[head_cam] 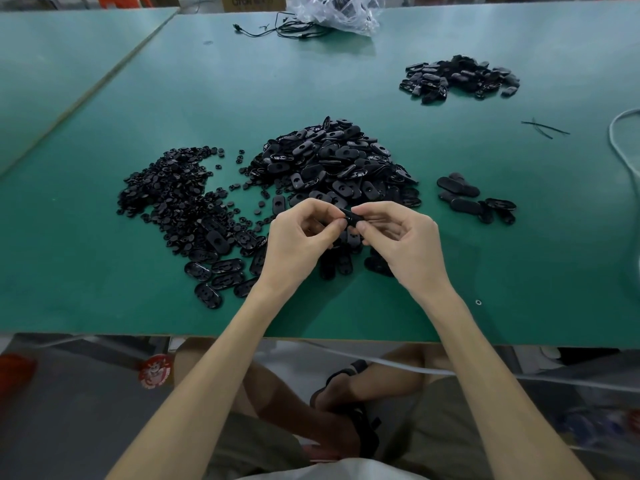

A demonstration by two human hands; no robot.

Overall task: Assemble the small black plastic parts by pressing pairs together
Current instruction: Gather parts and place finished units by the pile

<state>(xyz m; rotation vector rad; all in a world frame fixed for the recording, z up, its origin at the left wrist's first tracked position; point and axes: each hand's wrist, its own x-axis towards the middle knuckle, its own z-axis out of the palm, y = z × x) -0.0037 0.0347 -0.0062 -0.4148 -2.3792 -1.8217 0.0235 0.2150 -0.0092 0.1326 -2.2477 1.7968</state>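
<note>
1. Progress seemed early to middling. A far pile of black ovals at the right back of the worktop looked like finished pieces, and a small group lay nearer on the right. Whether either was assembled could not be told.
2. Much was left: the oval pile in the middle and the button pile to its left were far bigger.
3. The left hand and right hand met above the oval pile's near edge. Their fingers were curled, and each pinched the part between thumb and fingertips, probably pressing a pair together.
4. The part was small, black and glossy. Fingertips hid most of it, so whether it was seated could not be told.
</note>
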